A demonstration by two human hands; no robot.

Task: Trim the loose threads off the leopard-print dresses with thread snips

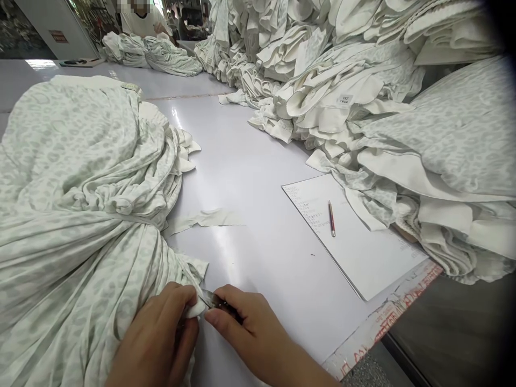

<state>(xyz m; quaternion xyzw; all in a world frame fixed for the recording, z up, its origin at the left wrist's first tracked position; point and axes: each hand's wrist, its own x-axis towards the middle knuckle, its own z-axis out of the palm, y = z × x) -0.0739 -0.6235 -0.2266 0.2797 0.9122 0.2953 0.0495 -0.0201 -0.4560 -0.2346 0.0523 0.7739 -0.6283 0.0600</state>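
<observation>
Two hands closed and nearly touching: left hand (155, 336) pinching a fold of pale patterned knit fabric (195, 307), right hand (252, 333) gripping a small metal blade (213, 299) set against that fold.

Two hands are in view, the left hand (155, 336) and the right hand (258, 336), with one small metal tool (213, 300). There is one gathered fabric bundle (80, 177), one long fabric heap (342, 107), one loose fabric strip (203, 219), one paper sheet (363, 258), one pencil (331, 217) — and one co-worker (141, 16).
</observation>
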